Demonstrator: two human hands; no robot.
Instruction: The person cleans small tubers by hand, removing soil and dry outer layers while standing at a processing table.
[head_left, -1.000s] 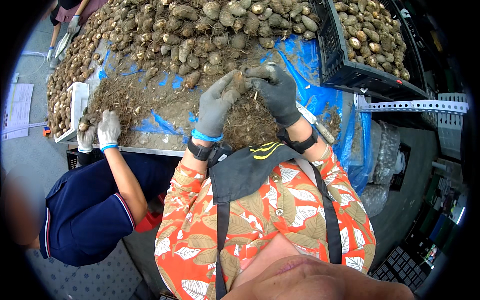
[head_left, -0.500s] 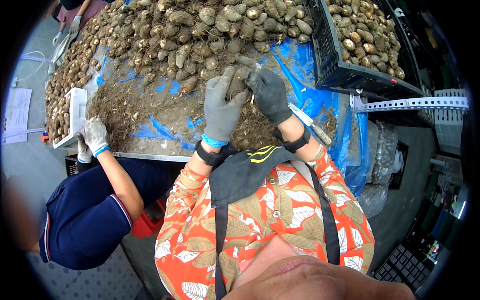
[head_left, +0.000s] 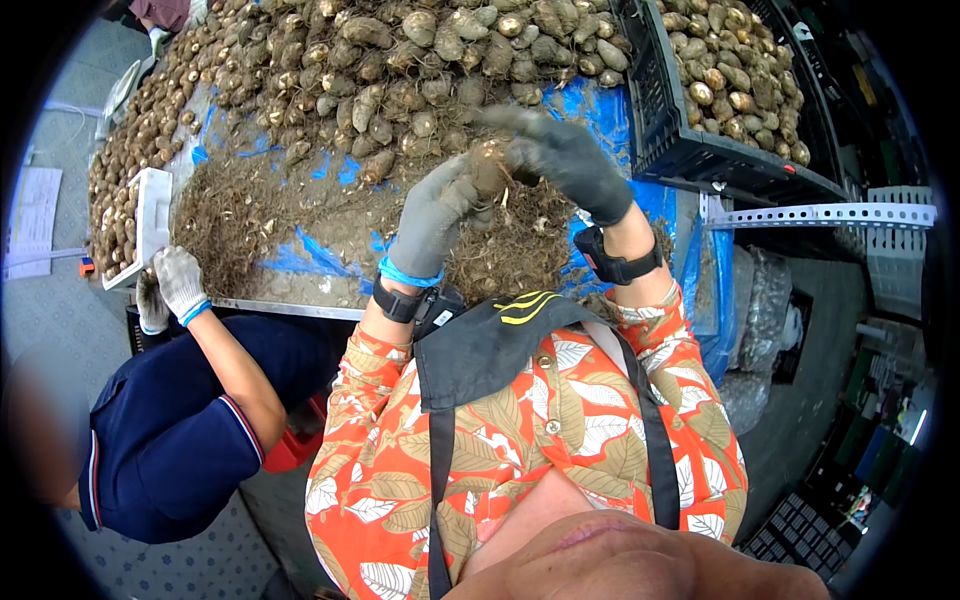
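Observation:
A brown, hairy taro corm (head_left: 489,170) is in my left hand (head_left: 432,212), which wears a grey glove and has its fingers wrapped round the corm's left side. At the corm's right side is my right hand (head_left: 572,165), in a dark glove. Its fingers reach over toward the top of the corm, smeared by motion, so their grip is unclear. Below both hands lies a heap of loose root fibres (head_left: 505,255) on the table. Beyond them rises a big pile of taro corms (head_left: 400,70).
A black crate (head_left: 735,175) full of corms stands at the right, beside a perforated metal bar (head_left: 820,212). Blue plastic sheeting (head_left: 600,120) covers part of the table. At left, a co-worker's gloved hand (head_left: 181,282) is by a white tray (head_left: 153,215). Another person is at far left.
My right hand has swung outward, its wrist moving to the right. My left hand has turned and shifted slightly left, still holding the corm. The co-worker's hands have moved slightly down from the tray.

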